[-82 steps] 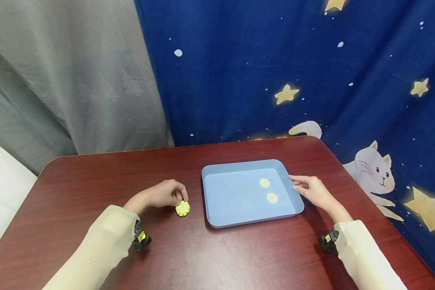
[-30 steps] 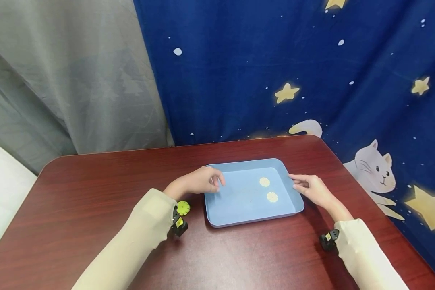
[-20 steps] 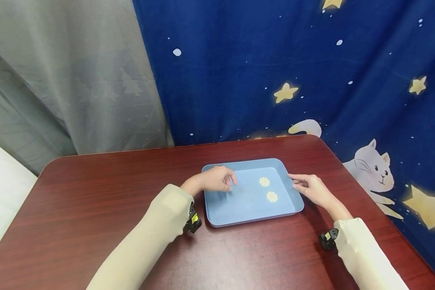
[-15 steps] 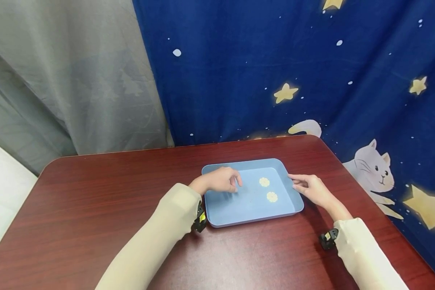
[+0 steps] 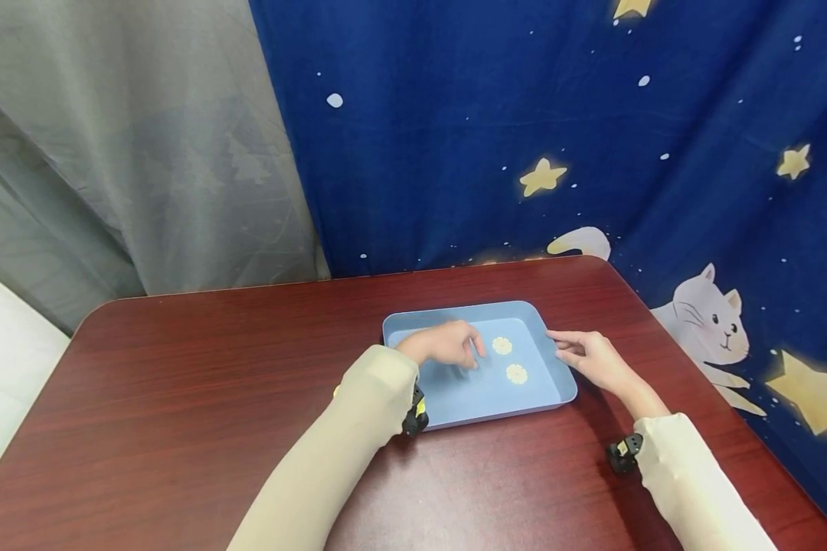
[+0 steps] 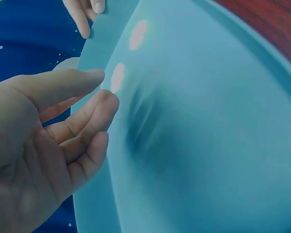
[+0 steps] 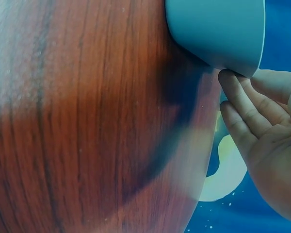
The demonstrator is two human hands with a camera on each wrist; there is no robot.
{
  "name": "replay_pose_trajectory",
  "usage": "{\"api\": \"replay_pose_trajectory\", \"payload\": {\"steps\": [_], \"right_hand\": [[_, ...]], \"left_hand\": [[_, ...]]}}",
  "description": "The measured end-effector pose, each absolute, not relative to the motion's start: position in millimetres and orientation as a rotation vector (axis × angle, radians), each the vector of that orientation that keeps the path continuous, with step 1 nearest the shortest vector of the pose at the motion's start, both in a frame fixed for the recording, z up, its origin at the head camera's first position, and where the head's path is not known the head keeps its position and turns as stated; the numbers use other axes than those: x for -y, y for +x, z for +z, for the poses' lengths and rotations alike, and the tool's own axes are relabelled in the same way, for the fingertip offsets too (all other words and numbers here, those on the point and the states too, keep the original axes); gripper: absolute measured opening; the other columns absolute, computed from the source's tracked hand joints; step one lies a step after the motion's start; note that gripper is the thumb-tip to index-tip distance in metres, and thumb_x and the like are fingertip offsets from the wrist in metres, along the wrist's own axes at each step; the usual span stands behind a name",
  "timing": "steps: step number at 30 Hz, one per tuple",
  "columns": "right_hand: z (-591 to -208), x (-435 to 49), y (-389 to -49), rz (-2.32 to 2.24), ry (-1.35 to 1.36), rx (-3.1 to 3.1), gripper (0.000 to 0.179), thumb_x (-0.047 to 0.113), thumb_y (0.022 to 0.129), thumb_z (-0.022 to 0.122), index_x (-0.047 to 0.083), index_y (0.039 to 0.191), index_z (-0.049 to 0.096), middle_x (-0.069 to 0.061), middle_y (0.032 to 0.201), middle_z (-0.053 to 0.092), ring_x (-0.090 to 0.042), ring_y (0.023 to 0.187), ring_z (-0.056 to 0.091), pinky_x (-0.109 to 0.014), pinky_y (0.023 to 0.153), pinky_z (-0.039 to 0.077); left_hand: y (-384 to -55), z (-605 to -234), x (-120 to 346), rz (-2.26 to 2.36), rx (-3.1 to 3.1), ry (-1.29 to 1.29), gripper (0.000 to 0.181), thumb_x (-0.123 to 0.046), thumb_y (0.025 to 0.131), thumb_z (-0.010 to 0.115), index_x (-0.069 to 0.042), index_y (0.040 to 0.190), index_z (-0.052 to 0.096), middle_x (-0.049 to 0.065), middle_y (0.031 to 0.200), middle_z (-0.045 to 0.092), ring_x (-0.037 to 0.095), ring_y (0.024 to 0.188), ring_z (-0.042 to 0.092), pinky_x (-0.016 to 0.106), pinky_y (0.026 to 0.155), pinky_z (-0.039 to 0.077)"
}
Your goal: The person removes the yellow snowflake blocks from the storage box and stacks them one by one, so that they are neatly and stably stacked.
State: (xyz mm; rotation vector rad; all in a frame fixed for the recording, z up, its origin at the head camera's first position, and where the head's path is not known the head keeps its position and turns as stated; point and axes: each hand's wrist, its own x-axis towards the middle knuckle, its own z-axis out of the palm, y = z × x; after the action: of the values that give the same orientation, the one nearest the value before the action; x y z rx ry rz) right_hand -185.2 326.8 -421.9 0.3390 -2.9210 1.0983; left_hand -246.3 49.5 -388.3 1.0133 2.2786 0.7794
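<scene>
A shallow blue tray sits on the table with two pale yellow, scalloped flower-shaped discs lying inside. Over the tray, my left hand hovers with its fingers loosely bent. Its palm and fingertips show nothing held in the left wrist view, and its shadow falls on the tray floor. My right hand pinches the tray's right rim, its fingers against the outside of the wall. A brighter yellow scalloped disc is almost wholly hidden behind the left sleeve, only a sliver showing.
The dark red wooden table extends left and in front of the tray. Behind it hang a grey curtain and a blue curtain with stars and a white cat. Both wrists wear small black cameras.
My left hand has left the bright yellow disc on the table and moved right, over the tray toward the two discs. The right hand has stayed at the tray's rim.
</scene>
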Motion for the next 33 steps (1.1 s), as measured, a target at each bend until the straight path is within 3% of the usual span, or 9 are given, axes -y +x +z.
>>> {"api": "replay_pose_trajectory", "payload": {"steps": [15,22,33], "right_hand": [[-422.2,-329.6,-185.4,1.090,0.336,2.917,0.039,-0.001,0.085,0.060,-0.005,0.123,0.054,-0.022,0.103,0.063,-0.030,0.091,0.062,-0.038,0.074,0.051],[-424.1,-329.5,-185.3,1.093,0.335,2.922,0.038,-0.001,0.085,0.059,-0.005,0.123,0.054,-0.022,0.104,0.063,-0.030,0.091,0.062,-0.037,0.074,0.051],[-424.0,-329.7,-185.2,1.113,0.353,2.920,0.039,-0.001,0.085,0.060,-0.004,0.123,0.054,-0.023,0.108,0.061,-0.030,0.092,0.062,-0.038,0.076,0.050]], "left_hand": [[-246.2,-404.2,-82.9,0.907,-2.218,0.916,0.026,-0.004,0.080,0.067,0.000,0.105,0.061,0.001,0.070,0.064,0.014,0.065,0.059,0.020,0.058,0.042],[-243.1,-411.8,-95.4,0.954,-2.265,0.902,0.026,-0.002,0.075,0.069,0.001,0.100,0.064,0.000,0.066,0.059,0.007,0.058,0.050,0.018,0.054,0.040],[-236.6,-414.4,-110.1,0.831,-2.432,0.863,0.025,-0.009,0.072,0.075,-0.006,0.095,0.068,0.002,0.091,0.061,0.009,0.076,0.050,0.017,0.068,0.040]]}}
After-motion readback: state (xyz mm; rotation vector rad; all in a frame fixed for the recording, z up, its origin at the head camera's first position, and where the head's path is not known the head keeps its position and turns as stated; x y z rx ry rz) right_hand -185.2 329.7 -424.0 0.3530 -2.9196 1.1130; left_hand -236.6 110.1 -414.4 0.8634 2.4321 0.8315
